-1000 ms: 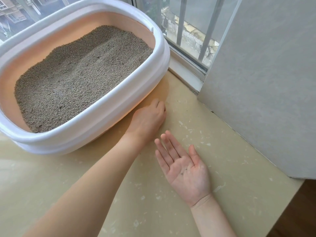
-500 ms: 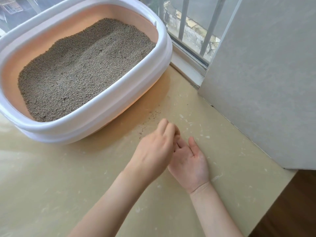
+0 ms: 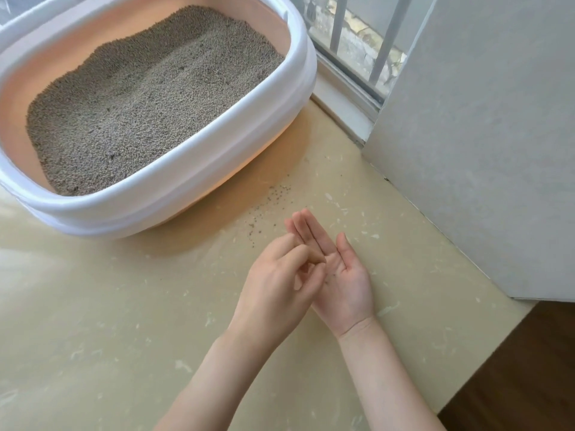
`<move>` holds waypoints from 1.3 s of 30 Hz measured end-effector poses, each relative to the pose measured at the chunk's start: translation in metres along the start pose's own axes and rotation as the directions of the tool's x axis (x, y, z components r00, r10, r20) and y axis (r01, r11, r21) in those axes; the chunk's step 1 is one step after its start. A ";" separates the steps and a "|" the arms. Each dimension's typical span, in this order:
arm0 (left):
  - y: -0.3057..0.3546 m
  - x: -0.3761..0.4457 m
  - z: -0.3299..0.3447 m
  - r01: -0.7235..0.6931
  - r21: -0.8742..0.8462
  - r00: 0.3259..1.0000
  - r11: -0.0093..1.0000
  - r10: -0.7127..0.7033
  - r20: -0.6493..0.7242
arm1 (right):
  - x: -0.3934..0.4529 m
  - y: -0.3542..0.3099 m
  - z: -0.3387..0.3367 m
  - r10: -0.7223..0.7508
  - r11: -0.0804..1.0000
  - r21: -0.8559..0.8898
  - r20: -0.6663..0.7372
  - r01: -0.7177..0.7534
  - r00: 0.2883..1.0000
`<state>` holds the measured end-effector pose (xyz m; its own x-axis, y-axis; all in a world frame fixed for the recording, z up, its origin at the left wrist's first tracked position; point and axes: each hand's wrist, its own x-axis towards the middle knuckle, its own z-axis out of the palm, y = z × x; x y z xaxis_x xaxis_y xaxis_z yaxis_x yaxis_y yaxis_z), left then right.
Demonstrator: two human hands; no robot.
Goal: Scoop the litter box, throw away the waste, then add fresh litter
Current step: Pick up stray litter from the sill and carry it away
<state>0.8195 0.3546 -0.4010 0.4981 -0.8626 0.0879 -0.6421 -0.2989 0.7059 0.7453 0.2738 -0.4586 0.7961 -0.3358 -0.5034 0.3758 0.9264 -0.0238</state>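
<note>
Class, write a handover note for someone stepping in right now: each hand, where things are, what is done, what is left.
Left hand: fingers curled, pinching over the right palm; grains in the pinch not visible.
Right hand: open, palm up, a few grains on it.
White-rimmed peach litter box of grey litter on the beige floor.
Scattered litter grains beside the box.
Left: gather them.

The scene is bright with soft daylight, which comes from the window at the far right. The litter box throws a soft brown shadow on the floor at its near right side. The floor at the left has a pale glare. The left hand is a little blurred at the fingers. The wide lens bends the lines at the edges, and the far left corner is washed out.
</note>
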 end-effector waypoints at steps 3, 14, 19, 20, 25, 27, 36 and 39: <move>0.007 -0.004 0.010 -0.056 0.063 0.998 0.996 0.056 0.006 | -0.002 -0.002 -0.001 0.011 0.999 -0.048 0.005 -0.011 1.000; -0.007 0.029 -0.002 0.269 -0.022 0.891 0.963 -0.258 -0.374 | 0.021 -0.048 0.024 -0.065 0.998 -0.021 -0.004 0.065 0.998; -0.038 0.071 0.000 0.331 0.180 0.912 0.926 -0.265 -0.313 | 0.043 -0.067 0.033 -0.085 0.992 -0.095 -0.037 0.081 0.996; -0.042 0.077 0.000 0.328 0.207 0.923 0.922 -0.266 -0.277 | 0.045 -0.069 0.032 -0.077 0.993 -0.093 -0.039 0.074 0.996; -0.050 0.092 0.009 0.273 0.321 0.960 0.907 -0.233 -0.159 | 0.046 -0.071 0.023 0.005 0.996 -0.091 -0.001 -0.005 1.000; -0.051 0.093 0.010 0.268 0.315 0.960 0.911 -0.226 -0.164 | 0.046 -0.072 0.022 0.023 0.996 -0.089 0.004 -0.023 1.000; -0.054 0.098 0.010 0.226 0.286 0.963 0.931 -0.171 -0.207 | 0.047 -0.073 0.026 0.092 0.995 -0.028 0.020 -0.092 0.996; -0.052 0.110 0.009 0.236 0.317 0.963 0.919 -0.177 -0.205 | 0.048 -0.073 0.025 0.104 0.994 -0.015 0.042 -0.104 0.994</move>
<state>0.9026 0.2711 -0.4345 0.7126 -0.6938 0.1041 -0.6567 -0.6075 0.4468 0.7678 0.1854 -0.4596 0.8501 -0.2442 -0.4666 0.2838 0.9588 0.0153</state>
